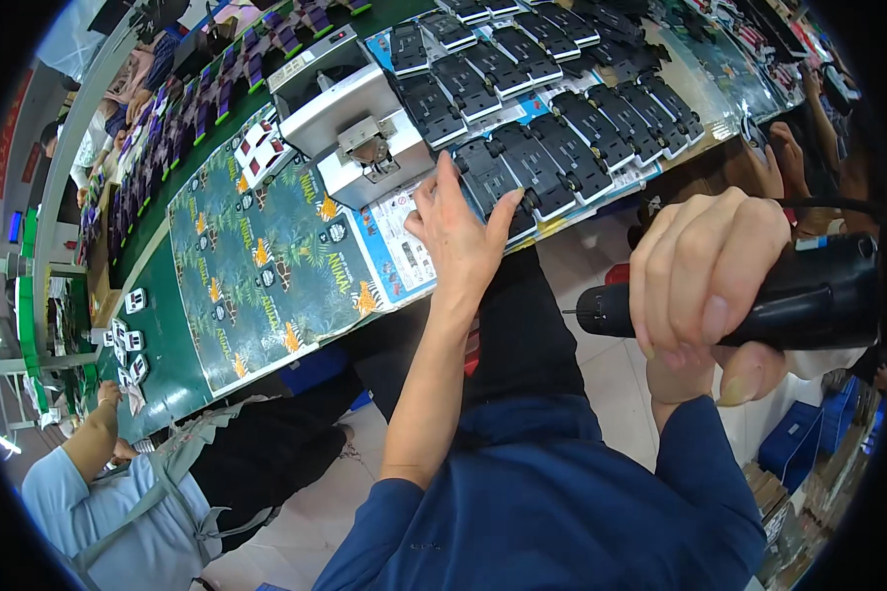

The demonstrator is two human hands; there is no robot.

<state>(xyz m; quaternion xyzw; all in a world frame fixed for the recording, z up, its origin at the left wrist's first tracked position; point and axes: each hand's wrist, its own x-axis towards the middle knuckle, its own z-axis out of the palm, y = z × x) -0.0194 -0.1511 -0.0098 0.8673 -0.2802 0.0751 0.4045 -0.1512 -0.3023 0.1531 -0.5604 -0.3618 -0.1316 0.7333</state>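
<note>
My right hand (705, 276) is wrapped round a black electric screwdriver (808, 295), held up at the right with its thin bit pointing left. My left hand (458, 231) is over the table edge, thumb and forefinger spread apart. Between them lies the near end of a black toy-car chassis (485, 169), the nearest of several lying underside up in rows. Whether the fingertips touch it, I cannot tell. Just beyond that hand stands a silver metal fixture (325, 128) with a small clamp-like block (367, 143) on its front.
A white toy car with red windows (263, 155) sits left of the fixture, on a printed sheet (276, 266). Several small white cars (126, 340) lie farther left, near a co-worker's hand (108, 394). Purple parts (153, 148) line the far side. Other people's hands (786, 148) show at right.
</note>
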